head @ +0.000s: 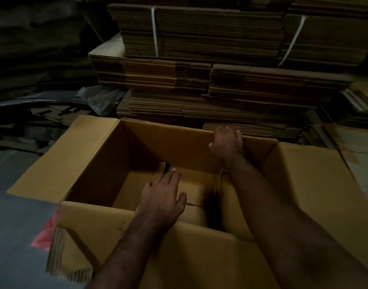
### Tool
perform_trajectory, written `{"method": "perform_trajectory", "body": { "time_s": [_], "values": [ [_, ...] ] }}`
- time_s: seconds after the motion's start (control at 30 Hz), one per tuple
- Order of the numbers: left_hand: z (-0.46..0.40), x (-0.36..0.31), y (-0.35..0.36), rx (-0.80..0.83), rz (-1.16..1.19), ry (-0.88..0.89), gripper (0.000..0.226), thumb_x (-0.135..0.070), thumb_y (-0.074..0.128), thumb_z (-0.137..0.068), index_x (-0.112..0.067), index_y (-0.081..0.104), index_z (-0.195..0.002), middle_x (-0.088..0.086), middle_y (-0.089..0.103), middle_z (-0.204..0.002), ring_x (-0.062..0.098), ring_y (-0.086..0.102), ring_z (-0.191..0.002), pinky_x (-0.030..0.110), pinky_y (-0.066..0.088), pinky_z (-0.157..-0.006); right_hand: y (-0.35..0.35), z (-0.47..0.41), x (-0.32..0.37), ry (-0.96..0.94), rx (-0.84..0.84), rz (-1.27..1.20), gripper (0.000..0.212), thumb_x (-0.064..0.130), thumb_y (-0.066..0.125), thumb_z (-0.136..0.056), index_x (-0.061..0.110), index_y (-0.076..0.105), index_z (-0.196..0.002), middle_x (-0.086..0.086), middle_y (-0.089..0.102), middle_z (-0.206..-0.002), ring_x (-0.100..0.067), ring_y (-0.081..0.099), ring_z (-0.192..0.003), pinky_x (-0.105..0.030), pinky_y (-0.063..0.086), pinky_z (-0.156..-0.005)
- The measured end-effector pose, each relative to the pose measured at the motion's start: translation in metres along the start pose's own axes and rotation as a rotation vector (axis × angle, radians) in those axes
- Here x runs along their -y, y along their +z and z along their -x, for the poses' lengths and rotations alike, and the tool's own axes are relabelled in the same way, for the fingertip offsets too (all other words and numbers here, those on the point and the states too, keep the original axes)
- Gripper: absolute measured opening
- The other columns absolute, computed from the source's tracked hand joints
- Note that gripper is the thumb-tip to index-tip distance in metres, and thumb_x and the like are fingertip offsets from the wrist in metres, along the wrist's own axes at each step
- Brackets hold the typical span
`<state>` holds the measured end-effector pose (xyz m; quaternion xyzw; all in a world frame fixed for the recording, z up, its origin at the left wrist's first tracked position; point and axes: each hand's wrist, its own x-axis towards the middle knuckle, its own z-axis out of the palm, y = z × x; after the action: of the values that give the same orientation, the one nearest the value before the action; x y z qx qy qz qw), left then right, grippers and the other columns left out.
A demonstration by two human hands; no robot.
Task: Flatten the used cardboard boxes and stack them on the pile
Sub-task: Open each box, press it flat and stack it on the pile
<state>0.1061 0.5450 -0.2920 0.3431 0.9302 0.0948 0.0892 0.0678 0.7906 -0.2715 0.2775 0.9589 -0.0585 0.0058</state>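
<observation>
A large open cardboard box stands upright on the floor in front of me, its top flaps spread outward. My left hand reaches down inside it with fingers straight, over the bottom flaps. My right hand grips the top edge of the far wall, fingers curled over the rim. Behind the box rises the pile of flattened cardboard, several layers high.
Strapped bundles of flat cardboard sit on top of the pile, bound with white straps. A clear plastic bag lies at the pile's left. Loose flattened boxes lie on the left, a pink scrap near the box's corner.
</observation>
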Motion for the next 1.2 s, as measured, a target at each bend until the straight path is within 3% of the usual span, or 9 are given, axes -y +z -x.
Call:
{"method": "perform_trajectory", "body": {
  "time_s": [0.07,0.27,0.5,0.6,0.77,0.9,1.0,1.13,1.2],
  "values": [
    [0.003,-0.002,-0.002,-0.026,-0.006,0.008,0.052,-0.053,0.036,-0.103,-0.029,0.032,-0.149,-0.006,0.038,-0.155,0.016,0.038,-0.138,0.044,0.034,-0.110,-0.004,0.039,0.008,0.001,0.045,-0.206,0.070,0.039,0.062,-0.098,0.019,0.030,-0.156,-0.004,0.027,-0.165,-0.025,0.023,-0.153,-0.049,0.020,-0.122],
    [0.027,-0.003,-0.009,-0.169,0.060,0.090,0.034,-0.047,0.034,-0.105,-0.027,0.061,-0.107,-0.005,0.064,-0.102,0.017,0.057,-0.098,0.039,0.043,-0.091,0.002,0.224,0.019,-0.106,-0.099,-0.664,0.055,0.029,0.063,-0.090,0.028,0.050,-0.144,0.010,0.056,-0.140,-0.010,0.051,-0.128,-0.033,0.044,-0.104],
    [0.089,0.039,-0.016,0.045,-0.017,0.231,0.078,-0.088,0.017,-0.085,-0.032,0.061,-0.117,-0.007,0.060,-0.128,0.016,0.050,-0.123,0.049,0.027,-0.112,0.025,0.297,0.007,-0.035,-0.088,-0.224,0.066,0.074,0.038,-0.087,0.035,0.055,-0.138,0.008,0.056,-0.142,-0.016,0.046,-0.134,-0.036,0.021,-0.109],
    [0.125,0.098,-0.013,-0.071,-0.115,0.123,0.096,-0.098,0.009,-0.072,-0.030,0.058,-0.119,0.000,0.056,-0.127,0.025,0.048,-0.123,0.051,0.026,-0.112,0.037,0.319,-0.018,0.092,-0.174,-0.093,0.079,0.087,0.039,-0.082,0.034,0.057,-0.138,-0.002,0.045,-0.155,-0.022,0.032,-0.147,-0.048,0.014,-0.119],
    [0.171,0.166,-0.007,-0.384,0.004,-0.273,0.084,-0.039,0.083,-0.078,-0.019,0.039,-0.146,0.019,0.032,-0.150,0.042,0.033,-0.137,0.063,0.035,-0.106,0.058,0.359,-0.032,0.457,-0.315,-0.133,0.117,0.074,0.077,-0.066,0.031,0.023,-0.161,-0.020,-0.002,-0.169,-0.041,0.007,-0.154,-0.061,0.021,-0.118],
    [0.171,0.193,-0.008,-0.327,0.502,-0.585,0.082,-0.017,0.085,-0.078,-0.004,0.035,-0.141,0.027,0.040,-0.142,0.047,0.048,-0.122,0.056,0.047,-0.091,0.060,0.361,-0.050,0.746,-0.309,-0.836,0.155,0.047,0.100,-0.049,0.017,-0.001,-0.163,-0.022,0.008,-0.168,-0.044,0.018,-0.152,-0.056,0.028,-0.120],
    [0.150,0.213,-0.006,-0.086,0.842,-0.519,0.085,-0.007,0.083,-0.078,-0.020,0.035,-0.148,0.016,0.053,-0.136,0.040,0.054,-0.120,0.057,0.053,-0.092,0.078,0.353,-0.075,0.700,-0.139,-1.024,0.165,0.067,0.097,-0.023,0.024,0.013,-0.158,-0.010,0.041,-0.156,-0.034,0.045,-0.140,-0.056,0.041,-0.113],
    [0.137,0.211,0.006,0.037,1.134,-0.387,0.099,0.002,0.077,-0.081,-0.034,0.022,-0.156,0.009,0.051,-0.133,0.037,0.056,-0.117,0.048,0.058,-0.076,0.089,0.338,-0.081,0.541,-0.117,-1.140,0.133,0.023,0.098,-0.060,0.023,0.010,-0.159,0.000,0.041,-0.145,-0.023,0.044,-0.133,-0.051,0.042,-0.112],
    [0.138,0.203,0.009,-0.033,1.194,-0.356,0.098,0.005,0.072,-0.084,-0.033,0.020,-0.157,0.009,0.050,-0.136,0.037,0.054,-0.119,0.042,0.055,-0.070,0.090,0.333,-0.080,0.513,-0.159,-1.171,0.135,0.021,0.099,-0.060,0.028,0.008,-0.160,-0.001,0.039,-0.153,-0.023,0.044,-0.136,-0.053,0.043,-0.112]
  ]
}}
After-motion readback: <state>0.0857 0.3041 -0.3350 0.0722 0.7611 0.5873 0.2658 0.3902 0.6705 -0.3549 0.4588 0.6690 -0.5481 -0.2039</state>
